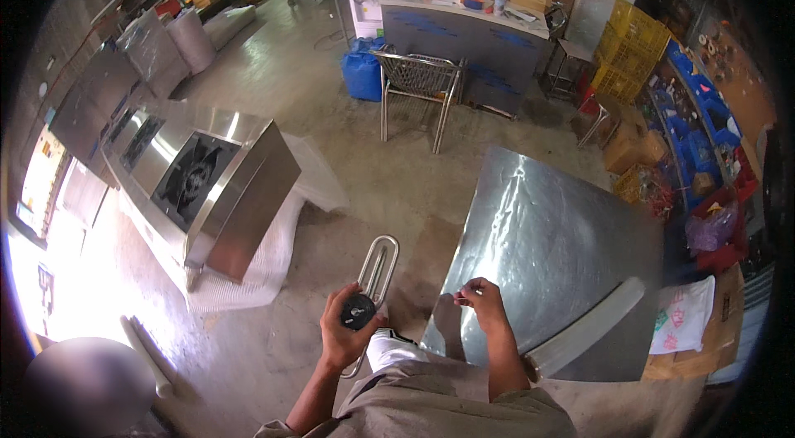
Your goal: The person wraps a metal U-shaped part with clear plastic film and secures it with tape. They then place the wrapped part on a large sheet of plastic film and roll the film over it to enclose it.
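My left hand [341,330] is closed round a heating element [381,260], a looped, shiny metal tube with a round black end piece [357,312]. That black face is turned up and has small metal parts at its middle. The loops point away from me, and part of the tube shows below the hand. My right hand [482,305] is pinched at the fingertips over the left edge of a sheet-metal tabletop [563,214]. Something small and light shows between those fingers, too small to name. The two hands are apart.
A long pale curved strip [588,330] lies on the tabletop's near side, with a white printed sack [683,314] to its right. Leftward stands a stainless steel stove [248,190] on white wrapping [240,293]. A metal chair [418,78] faces a cluttered desk [464,32] ahead.
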The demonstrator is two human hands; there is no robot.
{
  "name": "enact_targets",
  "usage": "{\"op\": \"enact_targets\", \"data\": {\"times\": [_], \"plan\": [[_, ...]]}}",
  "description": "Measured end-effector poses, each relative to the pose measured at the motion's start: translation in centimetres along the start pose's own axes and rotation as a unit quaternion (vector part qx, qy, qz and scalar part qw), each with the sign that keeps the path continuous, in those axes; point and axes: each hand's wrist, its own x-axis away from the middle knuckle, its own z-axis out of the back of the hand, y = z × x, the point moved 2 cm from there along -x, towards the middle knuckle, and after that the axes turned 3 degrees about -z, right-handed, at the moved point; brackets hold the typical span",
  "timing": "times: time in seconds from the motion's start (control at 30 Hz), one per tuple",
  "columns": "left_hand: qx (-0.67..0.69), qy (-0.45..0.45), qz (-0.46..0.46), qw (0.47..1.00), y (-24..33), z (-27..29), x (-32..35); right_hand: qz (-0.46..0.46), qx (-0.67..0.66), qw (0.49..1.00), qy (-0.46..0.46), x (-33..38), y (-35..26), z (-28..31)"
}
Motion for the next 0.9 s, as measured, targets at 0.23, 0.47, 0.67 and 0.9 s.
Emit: {"op": "enact_targets", "data": {"times": [0.23, 0.47, 0.67, 0.9], "plan": [[-0.004, -0.132, 0.003, 0.991, -8.5, -0.2, -13.4, 0.036, 0.024, 0.996, 0.077, -9.3, 0.2, -6.0], [0.072, -0.201, 0.007, 0.977, -9.6, -1.4, -27.7, 0.054, -0.113, 0.991, 0.052, -17.6, -4.9, -15.4], [0.198, -0.245, -0.004, 0.949, -14.1, -11.2, -43.7, 0.134, 0.016, 0.991, -0.003, -28.0, -16.8, -16.1], [0.358, -0.24, 0.132, 0.893, -17.8, -22.6, -65.5, 0.325, 0.218, 0.919, 0.053, -51.5, -33.6, -20.2]]}}
